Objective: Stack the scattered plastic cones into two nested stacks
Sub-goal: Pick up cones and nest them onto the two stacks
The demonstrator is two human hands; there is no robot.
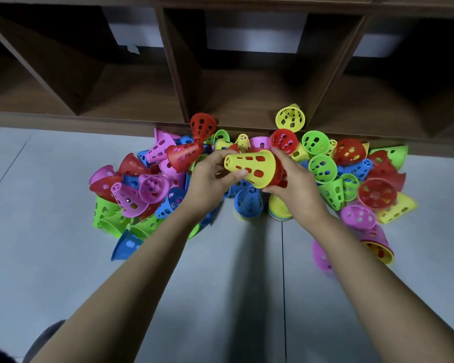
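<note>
We hold a yellow cone (252,167) on its side above the pile (152,184) of cones, narrow end to the left, wide end to the right. Our left hand (212,176) pinches the narrow end, thumb pressed on the near side and fingers curled behind. Our right hand (294,184) wraps its fingers round the wide end, where a red cone (280,175) shows at the yellow rim; we cannot tell how far it sits inside. Just below the hands a blue cone (248,203) stands on the floor (220,284), and beside it on the right is a short nested stack (279,209) with a yellow one outermost. Another nested stack (378,244) lies tipped over near our right forearm, pink over red over yellow. The rest lie scattered in pink, green, red, blue and yellow against the foot of a dark wooden shelf (181,74).
</note>
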